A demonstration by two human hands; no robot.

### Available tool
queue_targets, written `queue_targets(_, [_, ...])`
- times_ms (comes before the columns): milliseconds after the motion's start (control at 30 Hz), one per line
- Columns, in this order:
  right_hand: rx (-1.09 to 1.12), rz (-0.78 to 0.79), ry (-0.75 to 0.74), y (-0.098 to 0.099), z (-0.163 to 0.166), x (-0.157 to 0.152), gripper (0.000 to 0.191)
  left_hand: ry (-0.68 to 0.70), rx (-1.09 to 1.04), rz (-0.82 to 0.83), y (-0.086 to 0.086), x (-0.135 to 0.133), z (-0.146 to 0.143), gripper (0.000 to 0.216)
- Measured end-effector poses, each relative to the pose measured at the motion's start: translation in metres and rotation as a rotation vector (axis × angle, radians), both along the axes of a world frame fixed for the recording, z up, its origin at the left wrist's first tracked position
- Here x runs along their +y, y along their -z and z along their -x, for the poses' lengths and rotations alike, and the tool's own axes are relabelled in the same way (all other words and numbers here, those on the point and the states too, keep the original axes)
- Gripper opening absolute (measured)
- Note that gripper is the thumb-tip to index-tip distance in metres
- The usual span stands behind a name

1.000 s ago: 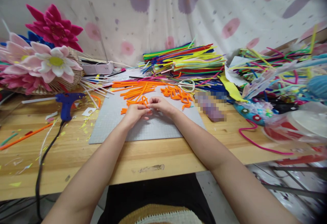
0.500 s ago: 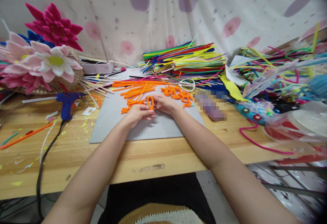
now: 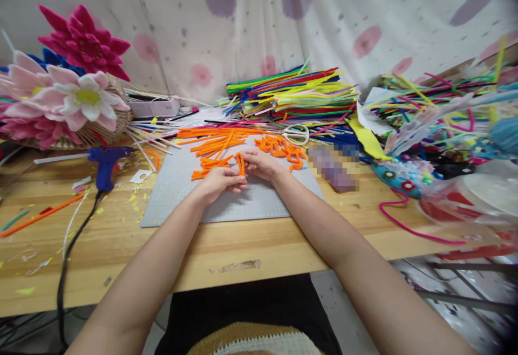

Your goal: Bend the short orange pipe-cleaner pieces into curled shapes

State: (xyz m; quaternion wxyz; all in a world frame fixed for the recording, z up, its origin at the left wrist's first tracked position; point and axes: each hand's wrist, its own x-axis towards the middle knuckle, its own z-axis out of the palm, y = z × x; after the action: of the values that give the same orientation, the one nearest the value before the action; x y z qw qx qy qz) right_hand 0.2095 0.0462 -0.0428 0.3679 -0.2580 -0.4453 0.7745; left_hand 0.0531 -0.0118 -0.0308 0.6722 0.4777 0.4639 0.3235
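Spotted cloth point(image 3: 251, 36) backs the wooden table point(image 3: 283, 241); above the grey mat point(image 3: 246, 209) I have a bent orange strip point(image 3: 242, 164) pinched by the left hand point(image 3: 218, 183) and the right hand point(image 3: 261, 164) (curled orange pieces point(image 3: 279, 146) lie beyond).

Fuzzy matt orange strip point(image 3: 242, 165), smooth wooden table point(image 3: 279, 244) (grain showing), matt mat point(image 3: 246, 209), plastic glue gun point(image 3: 106, 169)

head view | text: none legible | labels, brands: none legible | numbers: none legible | signs: none legible
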Motion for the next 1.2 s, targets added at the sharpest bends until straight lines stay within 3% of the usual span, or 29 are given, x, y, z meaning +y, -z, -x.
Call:
queue_targets(333, [-0.013, -0.029, 0.081, 0.003, 0.004, 0.001, 0.024, 0.010, -0.014, 0.007, 0.008, 0.004, 0.002, 0.024])
queue_targets(567, [0.029, 0.009, 0.275, -0.003, 0.014, -0.005, 0.017, -0.010, -0.020, -0.053, 0.008, 0.005, 0.002, 0.027])
queue_targets(867, [0.041, -0.001, 0.461, 0.001, 0.016, -0.001, 0.013, -0.111, 0.095, -0.117, -0.013, 0.004, 0.011, 0.034])
queue_targets(1033, [-0.116, -0.165, 0.457, 0.003, 0.021, -0.004, 0.014, -0.202, 0.247, -0.158, -0.028, 0.005, 0.029, 0.038])
queue_targets(1200, [-0.369, -0.402, 0.432, 0.003, 0.026, -0.007, 0.017, -0.268, 0.516, -0.292, -0.023, 0.015, 0.049, 0.035])
